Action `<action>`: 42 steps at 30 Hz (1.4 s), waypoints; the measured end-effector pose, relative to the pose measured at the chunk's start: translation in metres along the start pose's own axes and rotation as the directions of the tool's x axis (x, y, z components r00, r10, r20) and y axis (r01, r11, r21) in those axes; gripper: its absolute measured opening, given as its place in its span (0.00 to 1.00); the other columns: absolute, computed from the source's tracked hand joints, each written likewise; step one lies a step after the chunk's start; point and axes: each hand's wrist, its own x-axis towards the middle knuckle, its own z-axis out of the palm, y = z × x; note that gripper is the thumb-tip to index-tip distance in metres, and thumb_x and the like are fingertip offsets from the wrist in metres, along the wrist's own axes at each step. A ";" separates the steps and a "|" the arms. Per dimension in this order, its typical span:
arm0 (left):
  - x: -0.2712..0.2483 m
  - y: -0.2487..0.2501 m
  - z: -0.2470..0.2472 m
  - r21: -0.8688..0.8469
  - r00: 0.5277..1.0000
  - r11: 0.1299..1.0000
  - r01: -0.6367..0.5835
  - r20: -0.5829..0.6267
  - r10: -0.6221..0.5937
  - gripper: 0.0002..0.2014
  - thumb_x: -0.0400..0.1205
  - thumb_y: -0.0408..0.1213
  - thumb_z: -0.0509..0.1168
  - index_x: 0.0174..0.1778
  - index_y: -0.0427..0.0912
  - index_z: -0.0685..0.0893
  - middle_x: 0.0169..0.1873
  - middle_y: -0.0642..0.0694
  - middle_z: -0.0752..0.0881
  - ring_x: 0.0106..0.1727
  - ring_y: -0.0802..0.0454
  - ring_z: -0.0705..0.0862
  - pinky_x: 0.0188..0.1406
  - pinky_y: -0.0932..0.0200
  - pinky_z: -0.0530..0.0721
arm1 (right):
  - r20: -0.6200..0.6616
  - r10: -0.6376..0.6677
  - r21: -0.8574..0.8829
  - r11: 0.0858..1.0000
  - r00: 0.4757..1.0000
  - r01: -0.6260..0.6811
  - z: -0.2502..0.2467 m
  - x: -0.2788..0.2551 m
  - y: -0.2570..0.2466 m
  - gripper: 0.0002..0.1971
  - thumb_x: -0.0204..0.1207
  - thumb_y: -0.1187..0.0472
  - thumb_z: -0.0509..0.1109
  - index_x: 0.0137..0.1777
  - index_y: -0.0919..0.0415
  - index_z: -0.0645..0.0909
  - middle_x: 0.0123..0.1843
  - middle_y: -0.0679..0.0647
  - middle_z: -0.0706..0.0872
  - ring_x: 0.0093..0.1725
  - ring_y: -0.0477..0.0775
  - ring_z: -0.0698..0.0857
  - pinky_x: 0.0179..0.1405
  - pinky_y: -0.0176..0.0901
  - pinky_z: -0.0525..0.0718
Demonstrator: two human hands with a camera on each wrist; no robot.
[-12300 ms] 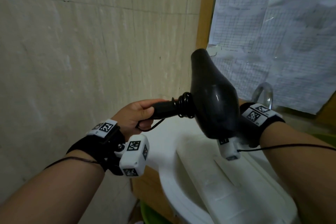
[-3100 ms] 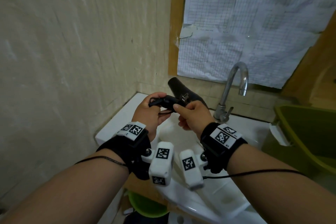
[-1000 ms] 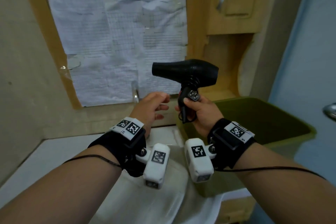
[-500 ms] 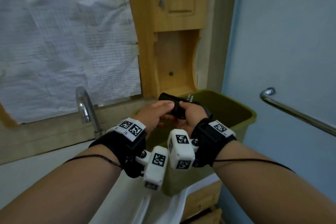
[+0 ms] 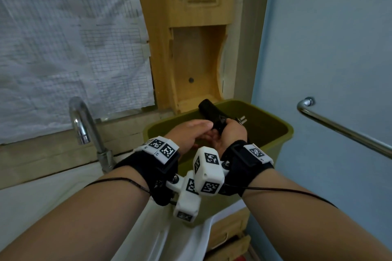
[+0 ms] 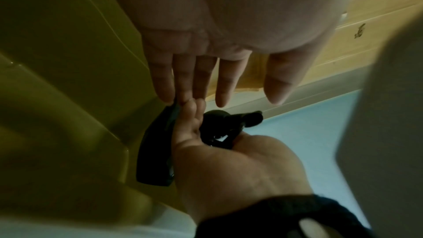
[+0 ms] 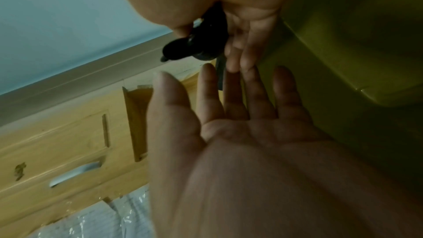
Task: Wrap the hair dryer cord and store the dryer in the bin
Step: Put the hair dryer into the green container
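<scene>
Left of centre in the head view, the left hand (image 5: 192, 133) reaches over the near rim of the bin (image 5: 284, 135) with its fingers straight and slightly spread; the left wrist view shows the fingers (image 6: 225, 80) extended, their tips just meeting the right hand's fingertips and the edge of the dryer (image 6: 155, 147), gripping nothing. At centre, the dryer (image 5: 210, 110) is black and glossy, held above the bin's open mouth and not resting on its floor. Its visible long part slants from the right hand up and left toward the wooden frame (image 5: 191, 53) in the upper centre; whether that end is barrel or handle is hard to tell from here. The cord (image 6: 219, 137) appears bundled against the palm, though the view is dim. The right hand (image 5: 232, 133) curls round the dryer's middle, thumb and fingers closed on it, and the metal plug (image 5: 241, 120) prongs stick out just right of the knuckles. The bin is olive green, standing right of the tap (image 5: 82, 125).
</scene>
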 end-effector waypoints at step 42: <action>-0.019 -0.007 -0.007 0.315 0.996 0.945 0.092 -0.020 -0.091 0.24 0.83 0.48 0.57 0.76 0.49 0.70 0.70 0.43 0.78 0.68 0.48 0.79 0.59 0.54 0.80 | 0.226 -0.080 -0.949 0.209 0.971 0.238 0.003 -0.003 0.012 0.21 0.81 0.68 0.59 0.75 0.68 0.69 0.74 0.64 0.77 0.71 0.63 0.78 0.68 0.51 0.75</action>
